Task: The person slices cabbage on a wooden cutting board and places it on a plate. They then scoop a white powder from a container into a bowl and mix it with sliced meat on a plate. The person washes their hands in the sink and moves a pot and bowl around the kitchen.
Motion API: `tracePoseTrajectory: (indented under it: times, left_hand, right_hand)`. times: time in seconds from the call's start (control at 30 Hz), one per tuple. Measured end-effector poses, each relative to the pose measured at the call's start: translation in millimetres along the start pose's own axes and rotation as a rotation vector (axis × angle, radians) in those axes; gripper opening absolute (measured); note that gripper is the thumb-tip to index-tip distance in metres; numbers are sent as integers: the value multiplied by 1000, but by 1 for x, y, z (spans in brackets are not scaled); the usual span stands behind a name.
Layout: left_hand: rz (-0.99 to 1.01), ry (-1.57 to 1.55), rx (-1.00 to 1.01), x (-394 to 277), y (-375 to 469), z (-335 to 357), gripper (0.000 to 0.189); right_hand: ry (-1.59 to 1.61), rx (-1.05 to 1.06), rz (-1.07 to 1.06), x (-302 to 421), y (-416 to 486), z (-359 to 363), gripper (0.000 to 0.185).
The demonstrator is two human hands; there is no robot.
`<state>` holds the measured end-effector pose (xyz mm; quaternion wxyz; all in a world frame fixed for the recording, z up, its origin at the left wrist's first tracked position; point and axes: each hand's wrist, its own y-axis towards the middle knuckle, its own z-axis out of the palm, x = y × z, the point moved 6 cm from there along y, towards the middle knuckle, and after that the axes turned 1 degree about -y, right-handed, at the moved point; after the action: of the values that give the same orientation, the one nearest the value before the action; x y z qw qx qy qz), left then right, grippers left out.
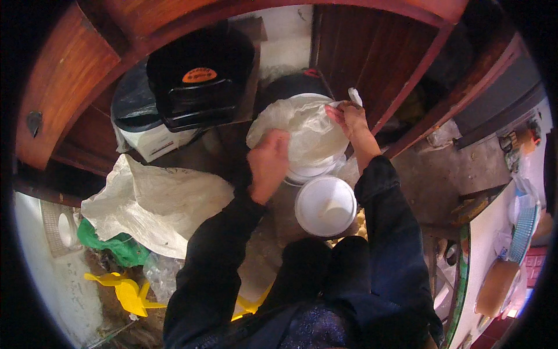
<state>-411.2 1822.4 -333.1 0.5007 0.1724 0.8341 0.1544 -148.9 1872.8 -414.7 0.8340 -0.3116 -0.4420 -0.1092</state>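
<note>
A thin translucent whitish plastic bag (301,131) spreads over the mouth of a white bucket (301,175) in front of me. My right hand (351,120) pinches the bag's far right edge, where a twisted white end sticks up past the fingers. At the left edge of the bag, my left hand (268,163) is curled and blurred by motion; its fingers close on the plastic. Between my knees and the bucket stands a white round tub (326,206), with a pale patch inside that I cannot make out.
Left lie a large whitish woven sack (161,200), a green bag (115,246) and a yellow plastic object (128,292). Behind are a black case (200,100) with an orange label and a white box (159,139). A table (477,244) with a blue basket (524,233) stands right. Wooden cabinet framing (279,8) arches overhead.
</note>
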Motion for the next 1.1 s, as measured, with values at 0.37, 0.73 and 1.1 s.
tracePoseTrajectory:
  times: [0.37,0.73,1.1]
  left_hand:
    - [-62,573,522,11,12,40,29]
    - [-106,-193,77,41,28,4,10]
    - [496,401,543,-31,12,45,12]
  right_hand:
    - [-1428,537,-794,-15,-53,43,33]
    - [-2035,545,-623,28,-101,30,31]
    - [-1670,888,-333,-14,-77,47,22]
